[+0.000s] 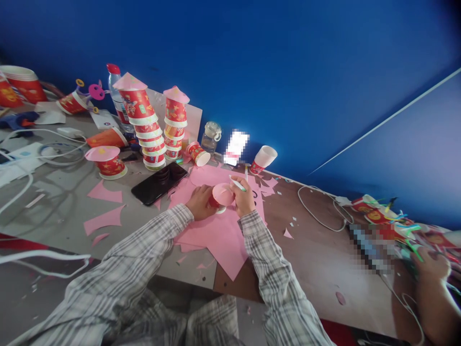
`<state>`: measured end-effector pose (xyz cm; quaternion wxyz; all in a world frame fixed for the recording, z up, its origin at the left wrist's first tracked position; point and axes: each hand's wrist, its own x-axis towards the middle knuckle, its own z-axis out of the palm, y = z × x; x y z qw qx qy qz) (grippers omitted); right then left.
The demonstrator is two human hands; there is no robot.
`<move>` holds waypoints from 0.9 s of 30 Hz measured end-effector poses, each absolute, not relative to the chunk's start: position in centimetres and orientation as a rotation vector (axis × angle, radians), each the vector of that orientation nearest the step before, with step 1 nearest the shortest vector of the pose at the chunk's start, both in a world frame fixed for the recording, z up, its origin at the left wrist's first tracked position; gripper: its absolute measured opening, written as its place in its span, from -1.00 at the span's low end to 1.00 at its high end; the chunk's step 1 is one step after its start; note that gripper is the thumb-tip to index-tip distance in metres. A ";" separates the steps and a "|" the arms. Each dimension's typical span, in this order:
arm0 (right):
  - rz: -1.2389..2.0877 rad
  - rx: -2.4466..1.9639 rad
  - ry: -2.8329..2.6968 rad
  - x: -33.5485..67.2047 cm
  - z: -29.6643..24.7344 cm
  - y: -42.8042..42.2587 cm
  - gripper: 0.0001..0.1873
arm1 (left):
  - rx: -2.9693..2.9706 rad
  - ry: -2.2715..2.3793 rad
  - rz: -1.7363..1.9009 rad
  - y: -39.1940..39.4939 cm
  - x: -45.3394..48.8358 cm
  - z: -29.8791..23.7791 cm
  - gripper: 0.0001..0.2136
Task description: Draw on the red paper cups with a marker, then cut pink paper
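My left hand (200,202) is wrapped round a red paper cup (213,203) with a white rim at its bottom. A pink paper cone (223,194) sits on top of that cup like a roof. In my right hand (245,198) is a white pen with a green end (237,183), held beside the pink cone. Under both hands lie overlapping pink paper sheets (230,250). A black phone (159,183) rests to the left of them. Farther left stands another red cup with a pink top (110,162).
Two cup towers with pink roofs (139,103) (176,103) stand at the back left, near a bottle (114,91). A glass jar (211,137) and stacked white cups (264,157) are by the blue wall. Pink scraps (104,218) and cables (317,223) lie around. Another person's hand (430,264) is at right.
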<state>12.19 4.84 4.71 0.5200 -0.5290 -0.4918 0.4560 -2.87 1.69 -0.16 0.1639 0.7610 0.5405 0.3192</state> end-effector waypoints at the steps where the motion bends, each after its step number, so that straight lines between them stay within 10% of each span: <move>1: 1.089 -1.270 -1.167 12.1 4.7 4.9 -0.61 | 2.163 1.522 0.920 1.6 -2.9 0.1 -0.39; 20: 1.065 -1.305 -1.046 11.0 4.9 3.9 -0.66 | 2.000 1.526 1.047 1.7 -2.3 -0.1 -0.37; 27: 1.061 -1.273 -1.023 10.7 4.9 3.7 -0.66 | 2.079 1.530 1.169 1.3 -2.0 -0.1 -0.02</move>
